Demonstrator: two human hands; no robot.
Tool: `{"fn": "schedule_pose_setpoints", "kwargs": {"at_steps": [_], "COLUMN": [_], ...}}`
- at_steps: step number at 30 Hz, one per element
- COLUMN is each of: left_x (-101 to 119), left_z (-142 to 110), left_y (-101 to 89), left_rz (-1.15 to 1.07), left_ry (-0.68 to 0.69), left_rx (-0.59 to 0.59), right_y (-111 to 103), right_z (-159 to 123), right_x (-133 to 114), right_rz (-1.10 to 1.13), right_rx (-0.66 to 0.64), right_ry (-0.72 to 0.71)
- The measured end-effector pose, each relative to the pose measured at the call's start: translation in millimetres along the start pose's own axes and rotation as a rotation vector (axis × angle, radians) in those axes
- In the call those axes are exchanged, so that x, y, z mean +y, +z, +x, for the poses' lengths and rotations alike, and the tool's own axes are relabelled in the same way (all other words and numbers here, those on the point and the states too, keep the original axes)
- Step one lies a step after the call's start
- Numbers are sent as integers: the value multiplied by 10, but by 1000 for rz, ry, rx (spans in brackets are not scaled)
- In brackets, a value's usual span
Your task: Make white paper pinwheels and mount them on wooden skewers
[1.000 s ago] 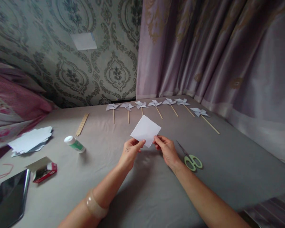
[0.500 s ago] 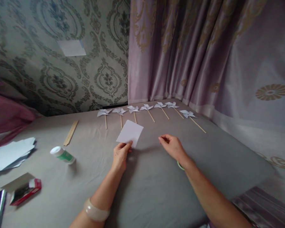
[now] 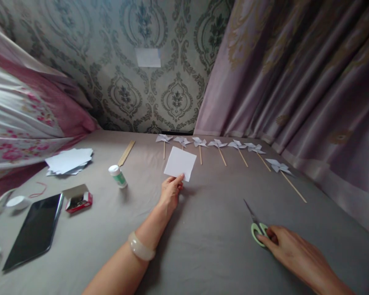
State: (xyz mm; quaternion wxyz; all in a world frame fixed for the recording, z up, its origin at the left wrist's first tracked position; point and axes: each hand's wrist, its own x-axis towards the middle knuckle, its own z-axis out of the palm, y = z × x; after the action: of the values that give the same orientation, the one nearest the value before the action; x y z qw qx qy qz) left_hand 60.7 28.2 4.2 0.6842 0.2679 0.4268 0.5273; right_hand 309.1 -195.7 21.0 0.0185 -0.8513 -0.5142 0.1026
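A square of white paper (image 3: 180, 162) is pinched at its lower corner between the thumb and fingers of my left hand (image 3: 171, 190), raised over the cloth-covered table. To the right, my right hand (image 3: 290, 246) grips the green handles of a pair of scissors (image 3: 256, 224), thumb at one loop. The blades look closed and point away from me, up and to the left. Behind the paper runs a row of several white paper pinwheels (image 3: 217, 143) on thin wooden sticks; the paper partly covers one stick.
On the left are a stack of white paper (image 3: 69, 161), a bundle of wooden sticks (image 3: 126, 153), a glue bottle (image 3: 118, 176), a small red box (image 3: 79, 201), a black phone (image 3: 33, 231) and a red string (image 3: 38, 190). A curtain (image 3: 279, 82) borders the right side.
My right hand has let go of the paper, moved right and down, and taken hold of the scissors. My left hand keeps the paper. The view has shifted about.
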Motion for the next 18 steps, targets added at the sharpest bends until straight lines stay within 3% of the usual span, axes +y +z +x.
{"fn": "schedule_pose_setpoints", "kwargs": {"at_steps": [5,14,18], "left_x": [-2,-43,-29], "left_z": [17,42,46], "left_y": [-25,-42,-37], "left_rz": [3,22,16], "left_ry": [2,7,31], "left_rx": [7,-4,-9], "right_y": [39,-14,-162], "right_z": [126,372,410], "right_x": [30,143,23], "right_rz": [-32,105,452], "right_rx": [4,-202,-268], "right_ry": [-15,8,78]}}
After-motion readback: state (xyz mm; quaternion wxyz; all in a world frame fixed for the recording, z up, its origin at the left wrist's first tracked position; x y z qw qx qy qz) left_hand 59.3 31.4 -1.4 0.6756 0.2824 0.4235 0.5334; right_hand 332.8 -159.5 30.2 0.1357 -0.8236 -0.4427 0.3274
